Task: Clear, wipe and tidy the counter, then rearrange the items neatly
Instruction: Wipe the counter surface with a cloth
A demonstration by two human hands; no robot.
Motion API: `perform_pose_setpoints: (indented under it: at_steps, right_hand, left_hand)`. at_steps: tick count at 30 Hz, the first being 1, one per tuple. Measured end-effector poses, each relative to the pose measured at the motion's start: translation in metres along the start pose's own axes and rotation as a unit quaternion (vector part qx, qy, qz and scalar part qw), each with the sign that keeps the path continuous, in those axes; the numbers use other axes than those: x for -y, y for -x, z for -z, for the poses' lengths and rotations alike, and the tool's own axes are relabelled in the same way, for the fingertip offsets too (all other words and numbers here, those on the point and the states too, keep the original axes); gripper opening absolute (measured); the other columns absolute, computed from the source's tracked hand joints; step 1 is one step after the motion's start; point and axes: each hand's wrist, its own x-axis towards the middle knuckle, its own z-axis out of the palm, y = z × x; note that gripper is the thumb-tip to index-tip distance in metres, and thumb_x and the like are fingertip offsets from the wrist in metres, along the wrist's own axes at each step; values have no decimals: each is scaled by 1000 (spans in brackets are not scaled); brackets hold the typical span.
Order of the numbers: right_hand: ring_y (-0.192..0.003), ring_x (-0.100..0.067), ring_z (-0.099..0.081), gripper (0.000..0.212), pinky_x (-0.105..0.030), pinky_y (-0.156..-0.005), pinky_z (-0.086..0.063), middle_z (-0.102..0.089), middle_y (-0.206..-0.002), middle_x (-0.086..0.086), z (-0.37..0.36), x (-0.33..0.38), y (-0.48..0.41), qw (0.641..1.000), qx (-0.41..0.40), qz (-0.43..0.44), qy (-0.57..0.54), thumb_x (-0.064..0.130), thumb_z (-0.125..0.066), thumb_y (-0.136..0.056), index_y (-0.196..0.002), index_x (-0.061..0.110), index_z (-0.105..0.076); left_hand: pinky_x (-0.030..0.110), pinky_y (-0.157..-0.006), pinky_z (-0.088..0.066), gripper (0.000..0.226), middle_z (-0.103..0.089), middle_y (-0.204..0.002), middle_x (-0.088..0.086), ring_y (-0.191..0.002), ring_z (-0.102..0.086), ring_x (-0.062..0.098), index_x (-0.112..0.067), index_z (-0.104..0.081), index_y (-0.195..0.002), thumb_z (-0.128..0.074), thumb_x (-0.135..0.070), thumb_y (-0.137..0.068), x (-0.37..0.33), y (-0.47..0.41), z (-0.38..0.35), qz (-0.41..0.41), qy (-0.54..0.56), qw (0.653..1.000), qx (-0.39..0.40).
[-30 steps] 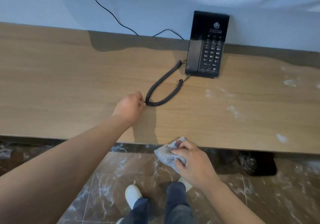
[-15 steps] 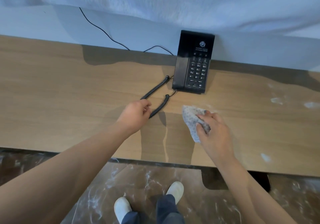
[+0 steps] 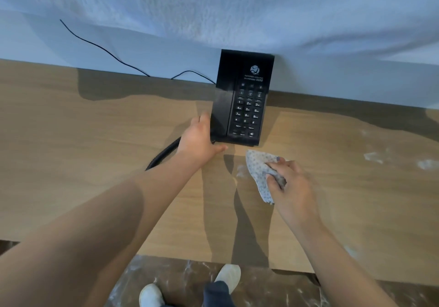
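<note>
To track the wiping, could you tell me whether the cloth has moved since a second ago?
Yes: the cloth went from the counter's front edge up towards the phone.

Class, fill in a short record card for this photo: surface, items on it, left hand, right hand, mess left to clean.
Surface: wooden counter
Items: black phone at the back, coiled cord trailing to its left
Left: left hand against the phone's left side, over the cord; grip unclear
Right: right hand grips a spotted cloth on the counter
Mess left: white smears on the right
</note>
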Motion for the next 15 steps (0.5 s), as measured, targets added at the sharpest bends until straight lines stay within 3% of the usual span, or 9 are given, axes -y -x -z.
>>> perform_pose_setpoints:
  at_steps: [9,15]
  right_hand:
    - [-119,-11,-53,28,-15,-90,-35,-56,-131,2,7,-23,-6,1000,-14,-5,3,14,-64,-90,-117,17,-68]
    - [-119,-10,-54,29,-18,-94,-39,-57,-128,4,4,-19,-12,1000,-10,12,-2,14,-65,-89,-117,17,-69]
  left_hand:
    - [31,-74,-48,74,-56,-117,7,-97,-59,24,-13,-45,-120,-82,-50,-68,-10,-21,-15,22,-4,999,-37]
    - [27,-73,-43,76,-53,-121,8,-101,-59,25,-12,-41,-126,-79,-50,-72,-15,-23,-18,17,-10,999,-37]
